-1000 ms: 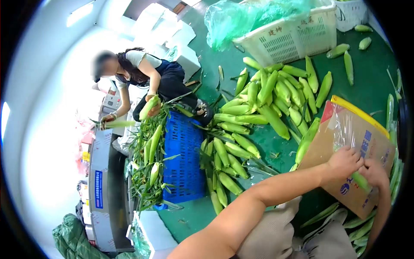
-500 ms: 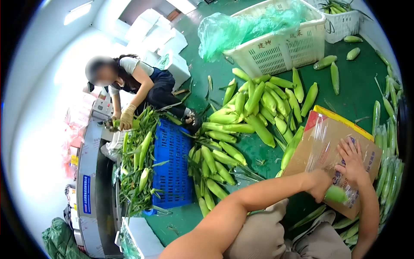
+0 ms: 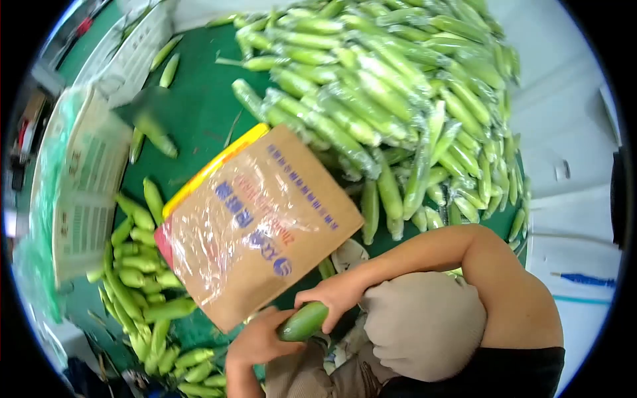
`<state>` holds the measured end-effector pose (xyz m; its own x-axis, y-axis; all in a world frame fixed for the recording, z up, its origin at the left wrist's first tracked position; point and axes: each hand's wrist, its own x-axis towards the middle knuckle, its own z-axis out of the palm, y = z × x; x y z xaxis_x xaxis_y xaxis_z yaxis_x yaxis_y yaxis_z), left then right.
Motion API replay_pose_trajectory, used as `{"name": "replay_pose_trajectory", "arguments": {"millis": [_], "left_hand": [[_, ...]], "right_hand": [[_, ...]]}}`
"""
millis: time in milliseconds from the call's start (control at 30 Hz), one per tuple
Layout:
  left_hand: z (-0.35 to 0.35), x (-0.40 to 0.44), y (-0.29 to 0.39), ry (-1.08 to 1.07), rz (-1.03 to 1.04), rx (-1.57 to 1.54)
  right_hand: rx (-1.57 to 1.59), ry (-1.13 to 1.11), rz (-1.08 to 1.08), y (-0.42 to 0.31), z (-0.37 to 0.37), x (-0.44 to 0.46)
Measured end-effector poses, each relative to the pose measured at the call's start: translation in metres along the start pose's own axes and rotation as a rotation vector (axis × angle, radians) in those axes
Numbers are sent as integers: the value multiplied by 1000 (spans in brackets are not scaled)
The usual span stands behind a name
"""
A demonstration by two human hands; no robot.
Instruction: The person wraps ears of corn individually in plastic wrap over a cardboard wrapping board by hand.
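Between my two hands lies a dark green, shiny ear of corn (image 3: pixel 303 322), low in the view over my lap. My left hand (image 3: pixel 261 336) has its fingers closed on the lower left end. My right hand (image 3: pixel 337 295) grips the other end from the upper right. Just beyond them is a flat-topped cardboard box (image 3: pixel 259 222) with blue and red print and glossy clear film over it. A yellow edge (image 3: pixel 219 166) shows along its upper left side.
A large pile of film-wrapped corn (image 3: pixel 371 86) spreads behind and right of the box. Unwrapped corn (image 3: pixel 142 265) lies to its left on the green floor (image 3: pixel 199 106). A white crate (image 3: pixel 89 192) with green plastic stands at the left, another crate behind it.
The view has swung right, bringing the wrapped pile in and leaving the co-worker and blue crate out. My right hand, spread on the cardboard before, now holds the corn with my left.
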<state>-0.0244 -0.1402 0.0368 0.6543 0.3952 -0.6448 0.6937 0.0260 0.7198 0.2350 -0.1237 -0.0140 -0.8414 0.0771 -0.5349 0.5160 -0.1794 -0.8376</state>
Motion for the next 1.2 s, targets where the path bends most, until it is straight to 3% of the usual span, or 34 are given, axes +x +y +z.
{"name": "replay_pose_trajectory", "arguments": {"millis": [67,133,200,233,333,367,400,433,467,533,600,633,700,733,767,833,867,900,933,967,1000,1033,1100,1133,1200], "left_hand": [[-15,-20,3,445,10,39],[-26,-22,-1,839,288,73],[-7,9,4,1331,525,-721],[0,19,23,1317,807,-1122],[1,18,31,1266,918,-936],[4,22,47,1237,929,-715],[1,26,50,1067,892,-91],[-2,31,52,895,977,465],[4,49,81,944,1145,571],[13,74,47,1120,1063,779],[2,75,36,1197,759,649],[-3,76,40,1211,710,738],[5,75,43,1117,582,614],[10,73,41,1058,524,549],[7,70,22,1038,576,529],[14,51,-35,1192,516,397],[20,43,-63,1358,375,215],[20,35,-100,1495,312,63],[17,30,-117,1664,131,-98],[21,31,-156,1791,-39,-182],[18,21,-152,1790,-338,-59],[25,6,-186,1760,-483,16],[42,-5,-251,1858,-609,68],[55,-9,-282,1848,-625,135],[91,-10,-310,1769,-726,-16]], "right_hand": [[-1,226,-154,9,-9,1],[276,321,-276,16,-21,-4],[252,334,-466,9,-32,7],[396,426,-489,7,-26,22],[1036,669,-480,-3,-32,52],[1400,721,-417,-16,-44,47],[1766,763,-353,-28,-52,41],[1745,632,-473,-36,-50,36],[1720,475,-548,-53,-45,24],[1520,-12,-682,-30,-41,37],[1593,-9,-628,-19,-41,25],[1634,-13,-595,-15,-39,18],[1449,451,-562,-32,-52,-10],[1121,845,-534,-32,-70,-32],[721,1063,-533,-23,-100,-68],[-170,1604,-179,-5,-161,-141],[-470,1728,221,3,-189,-185],[-566,1863,329,6,-208,-221],[-984,1867,254,52,-241,-269],[-1126,1839,385,90,-270,-303],[-1249,1669,580,126,-298,-338],[-1132,1650,670,163,-308,-359],[-1327,1747,502,244,-350,-382],[-1353,1765,499,241,-354,-381],[-1499,1845,678,222,-341,-361]]}}
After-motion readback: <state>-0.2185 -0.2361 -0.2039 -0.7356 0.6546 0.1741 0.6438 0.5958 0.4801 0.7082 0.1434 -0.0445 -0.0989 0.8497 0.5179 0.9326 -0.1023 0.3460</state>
